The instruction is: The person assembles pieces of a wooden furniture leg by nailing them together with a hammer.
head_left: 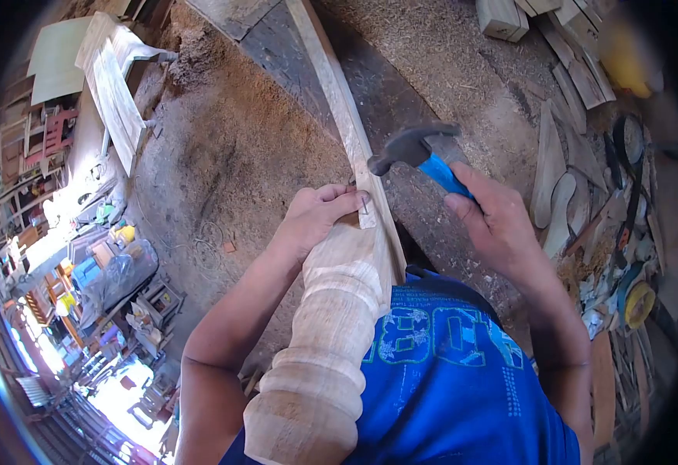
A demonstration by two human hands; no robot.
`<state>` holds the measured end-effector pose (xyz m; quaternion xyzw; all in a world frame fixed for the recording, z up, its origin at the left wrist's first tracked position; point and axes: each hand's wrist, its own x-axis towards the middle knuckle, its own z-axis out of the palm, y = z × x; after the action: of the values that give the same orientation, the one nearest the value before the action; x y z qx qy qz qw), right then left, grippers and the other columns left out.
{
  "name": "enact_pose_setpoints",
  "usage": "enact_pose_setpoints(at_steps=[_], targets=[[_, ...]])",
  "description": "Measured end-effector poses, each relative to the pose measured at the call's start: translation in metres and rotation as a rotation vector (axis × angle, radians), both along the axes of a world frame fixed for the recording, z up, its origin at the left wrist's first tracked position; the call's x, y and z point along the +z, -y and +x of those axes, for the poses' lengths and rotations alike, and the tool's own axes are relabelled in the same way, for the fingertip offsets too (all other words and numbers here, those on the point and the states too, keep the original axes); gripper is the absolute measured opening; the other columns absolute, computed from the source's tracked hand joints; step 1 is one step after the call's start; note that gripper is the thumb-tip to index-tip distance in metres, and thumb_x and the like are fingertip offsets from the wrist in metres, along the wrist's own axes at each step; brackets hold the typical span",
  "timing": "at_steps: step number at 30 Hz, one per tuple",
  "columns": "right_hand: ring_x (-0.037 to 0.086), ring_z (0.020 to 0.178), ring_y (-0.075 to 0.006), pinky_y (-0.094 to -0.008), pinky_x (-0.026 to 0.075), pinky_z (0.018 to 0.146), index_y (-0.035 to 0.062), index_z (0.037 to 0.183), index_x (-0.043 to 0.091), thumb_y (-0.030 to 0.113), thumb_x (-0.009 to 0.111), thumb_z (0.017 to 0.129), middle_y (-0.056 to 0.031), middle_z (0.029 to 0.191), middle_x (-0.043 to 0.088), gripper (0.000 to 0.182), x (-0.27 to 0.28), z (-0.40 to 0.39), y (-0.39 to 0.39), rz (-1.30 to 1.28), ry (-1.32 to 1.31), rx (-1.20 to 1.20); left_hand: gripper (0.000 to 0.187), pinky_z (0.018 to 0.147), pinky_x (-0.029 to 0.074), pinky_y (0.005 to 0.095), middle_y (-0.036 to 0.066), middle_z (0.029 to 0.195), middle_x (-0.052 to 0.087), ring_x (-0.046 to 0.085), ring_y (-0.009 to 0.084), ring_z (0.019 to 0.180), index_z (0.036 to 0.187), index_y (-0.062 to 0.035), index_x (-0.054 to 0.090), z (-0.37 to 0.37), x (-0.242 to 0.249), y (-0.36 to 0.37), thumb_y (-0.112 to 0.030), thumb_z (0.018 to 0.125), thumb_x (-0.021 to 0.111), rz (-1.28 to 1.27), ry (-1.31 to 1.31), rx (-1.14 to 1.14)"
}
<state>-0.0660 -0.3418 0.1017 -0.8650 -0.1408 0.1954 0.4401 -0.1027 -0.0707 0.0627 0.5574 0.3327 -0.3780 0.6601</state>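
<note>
My right hand (498, 225) is wrapped around the blue handle of a claw hammer (440, 167). Its dark head is beside a long, narrow wooden strip (331, 85), close to where my left fingers are. On that strip, my left hand (323, 213) has thumb and forefinger pinched together around what looks like a thin nail (365, 204), mostly hidden by the fingertips. A thick turned wooden leg (327, 333) with rounded rings leans toward my body, its squared upper end under my left hand and against the strip.
Beneath the strip lies a dark wooden board (401, 93) on a floor strewn with sawdust. Wood offcuts (556, 163) and a yellow tape roll (638, 304) lie to the right. Pale wooden panels (110, 74) stand at the upper left, with cluttered goods (114, 271) below them.
</note>
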Motion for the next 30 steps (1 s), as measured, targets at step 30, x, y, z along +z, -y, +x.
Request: enact_pose_setpoints(at_steps=[30], targets=[[0.07,0.078,-0.0244,-0.0357,0.054,0.077,0.0058,0.135,0.061,0.016,0.064,0.096,-0.0216,0.102,0.072,0.041,0.069,0.082,-0.038,-0.163,-0.05,0.086,0.02,0.068,0.049,0.0251,0.002,0.085,0.071,0.063,0.0093,0.073,0.094,-0.0035,0.073,0.001,0.0,0.004,-0.022,0.094,0.067,0.007,-0.046,0.04]])
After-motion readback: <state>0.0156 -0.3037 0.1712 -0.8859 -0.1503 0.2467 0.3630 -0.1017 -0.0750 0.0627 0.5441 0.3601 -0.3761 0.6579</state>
